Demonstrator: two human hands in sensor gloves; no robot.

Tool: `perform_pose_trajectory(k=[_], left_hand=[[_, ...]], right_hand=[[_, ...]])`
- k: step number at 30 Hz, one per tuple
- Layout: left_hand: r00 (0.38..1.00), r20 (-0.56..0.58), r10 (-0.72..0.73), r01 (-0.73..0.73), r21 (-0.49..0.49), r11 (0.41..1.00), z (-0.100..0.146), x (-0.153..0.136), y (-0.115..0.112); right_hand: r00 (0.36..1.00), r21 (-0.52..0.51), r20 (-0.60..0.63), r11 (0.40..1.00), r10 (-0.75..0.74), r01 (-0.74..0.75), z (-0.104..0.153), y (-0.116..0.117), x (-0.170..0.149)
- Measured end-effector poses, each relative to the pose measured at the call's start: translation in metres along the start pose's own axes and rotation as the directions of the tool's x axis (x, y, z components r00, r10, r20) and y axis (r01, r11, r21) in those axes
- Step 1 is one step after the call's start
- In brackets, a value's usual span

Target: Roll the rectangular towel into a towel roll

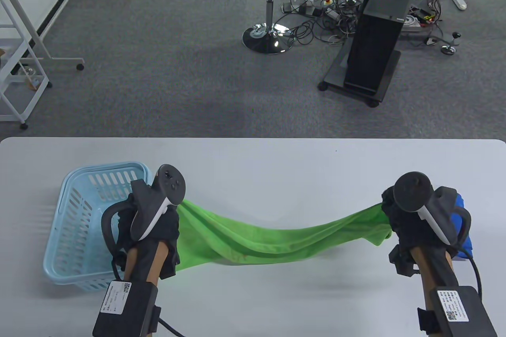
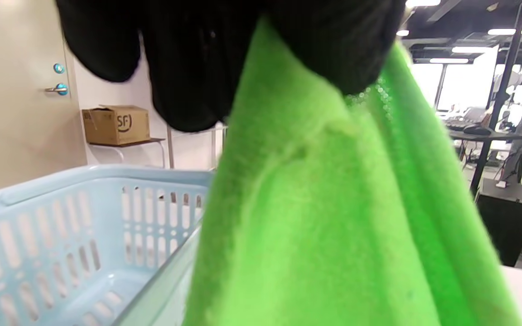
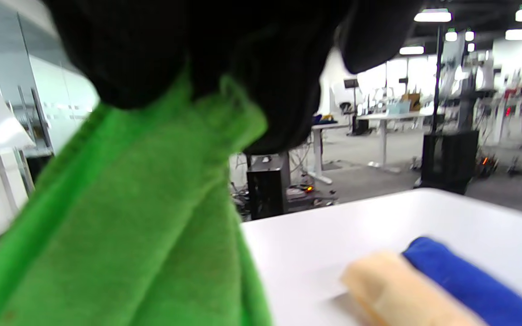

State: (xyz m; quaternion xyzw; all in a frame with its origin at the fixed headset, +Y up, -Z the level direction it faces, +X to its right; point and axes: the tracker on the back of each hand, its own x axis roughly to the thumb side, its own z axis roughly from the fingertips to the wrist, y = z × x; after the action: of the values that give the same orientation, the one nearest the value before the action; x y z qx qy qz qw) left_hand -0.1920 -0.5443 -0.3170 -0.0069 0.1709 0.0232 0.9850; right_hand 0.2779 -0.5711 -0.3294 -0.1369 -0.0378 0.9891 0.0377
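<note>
Basket [image 1: 71, 230] of pale blue slotted plastic, at the left of the table [image 1: 276, 163]. Just right of it, the left hand [image 1: 158, 226] pinches one end of the green towel [image 1: 276, 240], fingers curled round the bunched cloth. The towel hangs between the two hands as a sagging band above the table, gathered rather than spread; whether its lowest fold touches the surface cannot be told. At the right, the right hand [image 1: 411, 222] grips the other end in the same manner. Beside that hand lie a blue towel roll [image 3: 469, 280] and a beige towel roll [image 3: 401, 294], touching one another.

Risks, as judged: the cloth is creased lengthwise, so laid down this way it would probably roll unevenly; the left end could catch on the basket rim; the right end could drag across the finished rolls and disturb them.

Legible writing: "SF" on a cardboard box [image 2: 116, 123] in the left wrist view. Labels on the forearm units bear codes too small to read.
</note>
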Motion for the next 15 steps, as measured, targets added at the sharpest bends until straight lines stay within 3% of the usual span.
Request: perform_pose_trajectory(k=[5, 9, 10, 12, 15], left_hand=[[1.000, 0.014, 0.020, -0.020, -0.003, 1.000, -0.009, 0.014, 0.007], [0.999, 0.031, -0.029, 0.029, -0.002, 1.000, -0.013, 0.023, 0.015], [0.999, 0.029, -0.035, 0.034, 0.011, 0.999, -0.014, 0.023, 0.016], [0.998, -0.002, -0.064, 0.064, 0.064, 0.996, -0.017, 0.014, 0.022], [0.996, -0.062, -0.069, 0.074, 0.083, 0.994, -0.024, -0.005, 0.027]], right_hand=[[0.992, 0.077, -0.115, 0.996, 0.052, -0.043, -0.017, 0.003, -0.011], [0.989, 0.136, -0.091, 0.985, 0.116, -0.102, -0.027, 0.007, -0.006], [0.987, 0.128, -0.088, 0.984, 0.132, -0.120, -0.028, 0.007, -0.007], [0.981, 0.010, -0.092, 0.985, 0.173, -0.173, -0.029, 0.005, -0.012], [0.957, -0.014, -0.122, 0.964, 0.264, -0.267, -0.032, 0.007, -0.030]])
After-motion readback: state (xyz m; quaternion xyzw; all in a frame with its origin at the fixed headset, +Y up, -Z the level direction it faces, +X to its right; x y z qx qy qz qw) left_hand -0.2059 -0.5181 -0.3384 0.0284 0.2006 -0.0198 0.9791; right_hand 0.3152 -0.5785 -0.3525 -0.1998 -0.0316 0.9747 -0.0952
